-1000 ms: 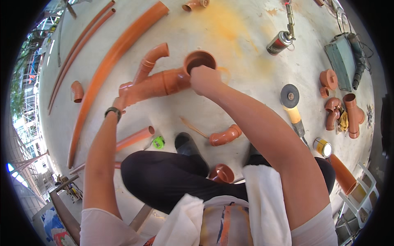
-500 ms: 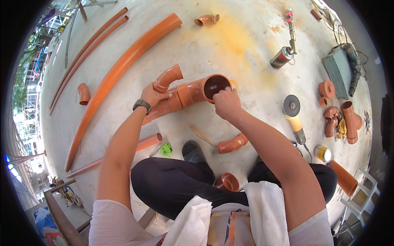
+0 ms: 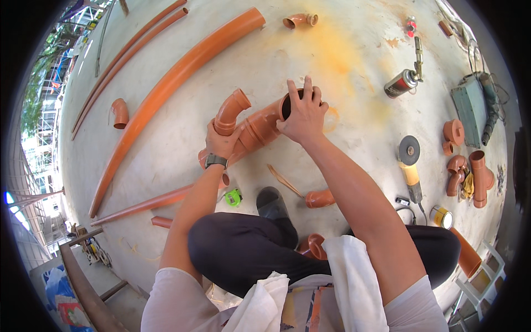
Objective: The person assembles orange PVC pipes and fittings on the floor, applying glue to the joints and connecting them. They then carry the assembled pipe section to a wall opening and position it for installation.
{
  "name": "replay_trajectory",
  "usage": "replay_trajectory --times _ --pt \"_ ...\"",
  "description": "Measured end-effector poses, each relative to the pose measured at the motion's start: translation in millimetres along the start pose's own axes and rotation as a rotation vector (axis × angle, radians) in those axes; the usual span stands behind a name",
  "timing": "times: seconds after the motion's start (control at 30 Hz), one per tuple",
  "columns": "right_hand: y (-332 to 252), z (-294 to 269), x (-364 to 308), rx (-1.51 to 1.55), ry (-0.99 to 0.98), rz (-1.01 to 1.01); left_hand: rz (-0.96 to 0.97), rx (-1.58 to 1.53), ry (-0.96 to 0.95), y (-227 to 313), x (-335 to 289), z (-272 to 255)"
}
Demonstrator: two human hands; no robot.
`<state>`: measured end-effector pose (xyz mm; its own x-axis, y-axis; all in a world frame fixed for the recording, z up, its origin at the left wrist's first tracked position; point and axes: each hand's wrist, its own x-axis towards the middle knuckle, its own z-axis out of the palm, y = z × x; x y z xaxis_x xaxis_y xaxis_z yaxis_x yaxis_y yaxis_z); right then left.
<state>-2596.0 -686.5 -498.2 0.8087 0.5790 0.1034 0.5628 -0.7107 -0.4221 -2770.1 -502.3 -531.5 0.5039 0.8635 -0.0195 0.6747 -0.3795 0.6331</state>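
A person crouches on a pale concrete floor, steadying a jointed orange pipe [image 3: 259, 133] at the centre of the frame, just above the knees. The left hand [image 3: 222, 145] wraps around the base of its curved side branch [image 3: 234, 104], thumb along the body; the other fingers are mostly hidden. The right hand [image 3: 305, 115], curled over the rim half a second earlier, is now spread wide across the pipe's mouth, fingers splayed and thumb by the near edge, gripping nothing firmly; whether the fingertips touch the rim cannot be told. The mouth, which faced the camera, has swung toward the right, suggesting the piece is being turned or its end adjusted rather than simply held. A green tape measure [image 3: 233, 197] lies below centre, a grinder [image 3: 410, 166] and a gas torch [image 3: 402, 84] at right.
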Motion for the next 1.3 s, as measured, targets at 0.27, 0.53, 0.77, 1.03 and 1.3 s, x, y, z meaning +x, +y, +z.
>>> replay_trajectory --times 0.27,0.53,0.77,1.03,1.3 --pt "-6 12 15 0.055 0.182 -0.128 -0.077 0.11 -0.044 -13 30 2" --pt "-8 11 20 0.047 0.166 -0.163 -0.147 0.124 -0.122 -12 35 -1" --pt "-4 12 12 0.085 0.205 -0.194 -0.165 0.098 -0.173 -11 49 -6" --pt "5 21 6 0.11 0.26 -0.22 -0.173 0.122 -0.151 -16 51 -3" --pt "7 19 -7 0.088 0.288 -0.224 -0.135 0.118 -0.163 -19 54 -2"
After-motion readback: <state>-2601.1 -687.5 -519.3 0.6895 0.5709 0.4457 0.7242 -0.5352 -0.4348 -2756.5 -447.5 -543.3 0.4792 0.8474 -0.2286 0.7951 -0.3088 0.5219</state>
